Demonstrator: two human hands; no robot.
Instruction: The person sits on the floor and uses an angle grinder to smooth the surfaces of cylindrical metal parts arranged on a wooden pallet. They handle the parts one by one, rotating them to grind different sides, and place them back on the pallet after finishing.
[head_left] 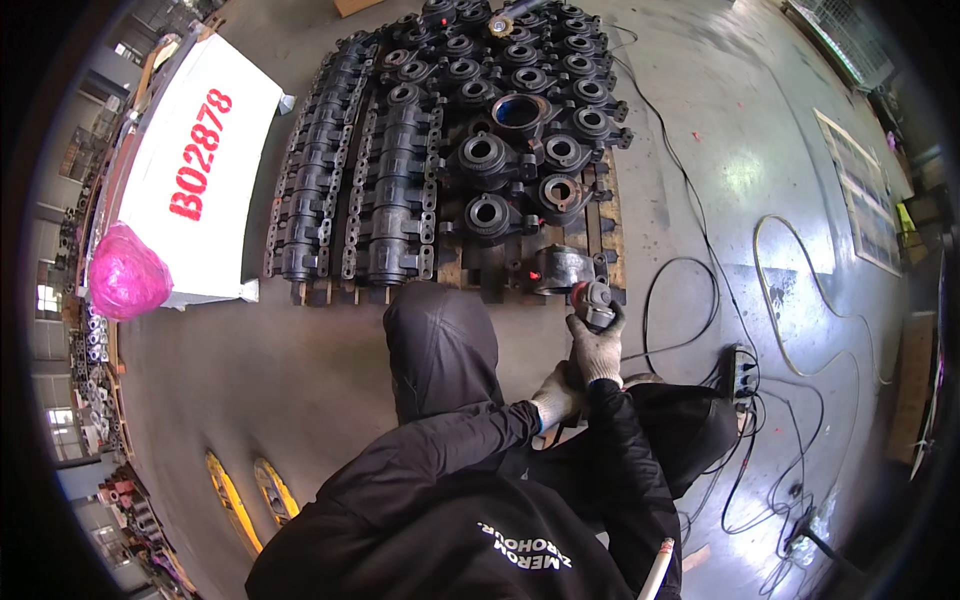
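Both of my hands, in pale work gloves, are closed on an angle grinder (597,312). My right hand (600,352) grips it just behind its head. My left hand (557,397) holds the rear of its body, closer to me; part of that grip is hidden behind my right wrist. The grinder's disc end touches or nearly touches a black metal casting (562,268) at the near right corner of a wooden pallet (452,272). Whether the disc is spinning does not show.
Several black ring-shaped castings (487,213) and long roller-like assemblies (390,205) fill the pallet. Black cable (718,300) loops over the floor at right beside a power strip (742,372). A white box (215,130) with a pink wrapped bundle (130,272) stands left; yellow forks (232,500) lie behind.
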